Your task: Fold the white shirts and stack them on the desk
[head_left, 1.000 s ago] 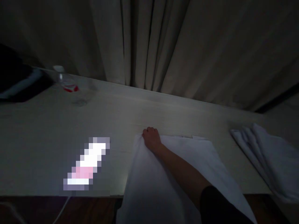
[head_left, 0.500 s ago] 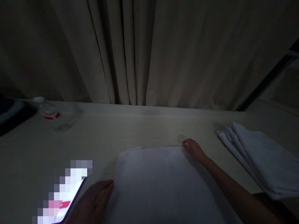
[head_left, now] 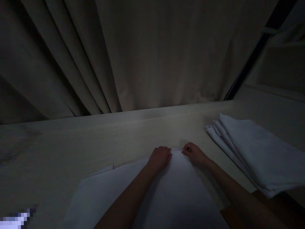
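Observation:
A white cloth [head_left: 166,197] lies spread on the pale wooden table [head_left: 59,152], hanging over the near edge. My left hand [head_left: 159,158] rests on the cloth's far edge with its fingers curled down onto the fabric. My right hand [head_left: 193,152] is a little to the right at the cloth's far right corner, fingers pinched on the edge. The two hands are almost touching. The room is very dim.
A stack of folded white cloths [head_left: 252,152] lies on the table at the right. A beige curtain [head_left: 143,54] hangs behind the table. A lit phone screen [head_left: 14,219] shows at the bottom left corner. A dark frame [head_left: 250,60] runs up at the right.
My left hand has moved from the near left side of the cloth up to its far edge beside my right hand. The view has swung right; the bottle has left the frame.

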A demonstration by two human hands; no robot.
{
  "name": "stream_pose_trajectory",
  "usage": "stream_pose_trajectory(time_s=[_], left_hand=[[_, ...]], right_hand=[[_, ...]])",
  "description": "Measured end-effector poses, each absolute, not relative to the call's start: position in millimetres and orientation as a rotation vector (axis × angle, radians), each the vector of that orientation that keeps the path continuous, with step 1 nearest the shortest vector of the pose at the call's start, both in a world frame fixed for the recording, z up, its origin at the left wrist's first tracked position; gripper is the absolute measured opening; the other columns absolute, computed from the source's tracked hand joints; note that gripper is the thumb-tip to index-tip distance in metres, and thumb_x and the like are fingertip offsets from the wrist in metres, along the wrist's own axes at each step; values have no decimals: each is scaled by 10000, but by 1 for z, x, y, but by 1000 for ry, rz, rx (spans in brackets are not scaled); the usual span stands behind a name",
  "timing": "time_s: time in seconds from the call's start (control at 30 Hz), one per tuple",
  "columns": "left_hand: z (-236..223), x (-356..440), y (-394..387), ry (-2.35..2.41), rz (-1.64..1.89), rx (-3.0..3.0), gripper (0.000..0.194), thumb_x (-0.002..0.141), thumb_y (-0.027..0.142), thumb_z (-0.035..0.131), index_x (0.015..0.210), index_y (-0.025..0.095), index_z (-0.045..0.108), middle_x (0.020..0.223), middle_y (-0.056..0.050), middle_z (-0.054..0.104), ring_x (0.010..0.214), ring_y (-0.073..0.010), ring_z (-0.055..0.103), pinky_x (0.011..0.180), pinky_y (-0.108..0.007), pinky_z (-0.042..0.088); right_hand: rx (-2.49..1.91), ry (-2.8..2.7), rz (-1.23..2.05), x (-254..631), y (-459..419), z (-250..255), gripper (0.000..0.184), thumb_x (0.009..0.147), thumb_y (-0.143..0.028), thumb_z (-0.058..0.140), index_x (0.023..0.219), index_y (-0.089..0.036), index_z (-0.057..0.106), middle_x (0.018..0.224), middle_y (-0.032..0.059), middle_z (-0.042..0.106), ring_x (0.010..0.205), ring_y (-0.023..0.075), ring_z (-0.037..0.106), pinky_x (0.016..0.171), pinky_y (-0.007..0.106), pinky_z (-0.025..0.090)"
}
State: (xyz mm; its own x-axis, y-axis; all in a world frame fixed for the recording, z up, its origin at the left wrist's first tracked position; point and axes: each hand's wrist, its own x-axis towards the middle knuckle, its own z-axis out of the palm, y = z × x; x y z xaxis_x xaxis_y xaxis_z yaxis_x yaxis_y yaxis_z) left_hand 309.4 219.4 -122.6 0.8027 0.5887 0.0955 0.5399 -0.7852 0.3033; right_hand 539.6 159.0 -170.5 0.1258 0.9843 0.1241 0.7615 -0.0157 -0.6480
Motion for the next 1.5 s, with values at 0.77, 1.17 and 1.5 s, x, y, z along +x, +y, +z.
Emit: stream_pose_trajectory(time_s=[0.77,1.17,1.5], left_hand=[[-116,429,232,587,-412,3014,324,837,259,416,1049,239,660,1007,-115,632,934,-248,592,846,-391,447],[-85,423,229,838,-327,2778,304,832,381,351,927,206,580,944,-56,680,851,-196,644,759,-317,493],[-109,432,235,891,-270,2809,303,837,349,365,928,181,599,905,-98,678,835,-224,637,756,-348,484]], right_hand=[[-1813,-673,641,433,-163,-232,285,829,-470,543,965,-264,685,981,72,673,916,216,637,803,321,530],[-1639,-1234,151,446,-154,-208,330,784,-217,643,1108,-268,601,982,31,701,918,178,635,804,279,545],[-1840,-838,529,429,-154,-216,204,866,-307,531,1037,-254,630,1031,67,656,980,199,596,845,330,510]])
